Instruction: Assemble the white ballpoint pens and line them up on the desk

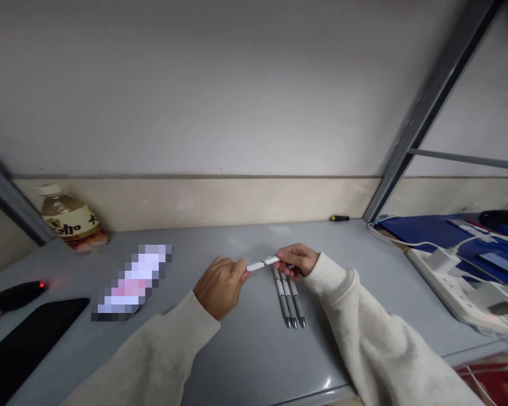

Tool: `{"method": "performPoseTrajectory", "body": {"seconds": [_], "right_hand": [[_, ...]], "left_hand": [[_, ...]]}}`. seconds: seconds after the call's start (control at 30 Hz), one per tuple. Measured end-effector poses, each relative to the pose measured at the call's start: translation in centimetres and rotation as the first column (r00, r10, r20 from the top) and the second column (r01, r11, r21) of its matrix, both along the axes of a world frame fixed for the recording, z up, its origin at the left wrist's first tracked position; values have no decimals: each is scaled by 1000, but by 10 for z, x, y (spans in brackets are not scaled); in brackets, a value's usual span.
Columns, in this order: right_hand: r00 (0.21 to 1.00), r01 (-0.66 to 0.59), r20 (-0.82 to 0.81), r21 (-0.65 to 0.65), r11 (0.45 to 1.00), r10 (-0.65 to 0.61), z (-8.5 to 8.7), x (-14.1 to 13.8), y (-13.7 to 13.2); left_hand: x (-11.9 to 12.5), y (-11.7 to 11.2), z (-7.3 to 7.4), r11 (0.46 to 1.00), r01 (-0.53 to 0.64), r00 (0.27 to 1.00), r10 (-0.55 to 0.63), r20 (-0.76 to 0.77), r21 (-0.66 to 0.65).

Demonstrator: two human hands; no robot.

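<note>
"Where does the light catch?"

"The gray desktop shows a smooth, low sheen, with a bright glint near its front edge. Three pens pair plastic-looking barrels with glossy, metallic-looking tips; the held pen presents smooth, white, plastic-looking casing."

"And the cloth?"

"Both sleeves are matt, off-white fabric, soft-looking."

"The harder surfaces?"

"A clear plastic bottle shines at its shoulder beneath a plastic cap. The power strip is pale, smooth plastic. A gray metal post carries a dull gloss, while the wall is matt above a smooth, faintly shiny cream band."
</note>
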State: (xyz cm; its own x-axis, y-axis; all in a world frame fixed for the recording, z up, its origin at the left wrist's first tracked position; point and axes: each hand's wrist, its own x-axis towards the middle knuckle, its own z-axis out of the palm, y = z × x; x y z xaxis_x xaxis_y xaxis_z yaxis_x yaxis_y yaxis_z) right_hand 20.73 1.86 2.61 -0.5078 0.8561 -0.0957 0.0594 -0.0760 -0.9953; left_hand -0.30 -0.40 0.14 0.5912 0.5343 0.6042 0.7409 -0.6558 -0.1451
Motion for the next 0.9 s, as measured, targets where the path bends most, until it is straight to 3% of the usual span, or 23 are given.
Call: {"method": "performPoseTrajectory", "body": {"seconds": [0.2, 0.43, 0.57, 0.77, 0.9], "right_hand": [[995, -38, 97, 310, 950, 8, 1, 0, -3], [963, -10, 233, 529, 849, -133, 2, 3, -4], [962, 39, 217, 495, 868, -167, 1, 2, -3], [943, 55, 280, 409, 911, -183, -4, 0, 0], [951, 108, 206, 475, 874, -230, -4, 0, 1]], "left_hand": [[-2, -2, -1, 992, -29, 999, 32, 22, -119], [-1, -5, -1, 935, 41, 990, 10, 141, -353], [-1, -2, 0, 935, 36, 990, 15, 143, -351], [-1, 4, 2, 977, -50, 999, 45, -30, -207], [-1, 4, 1, 968, -61, 998, 51, -48, -245]]}}
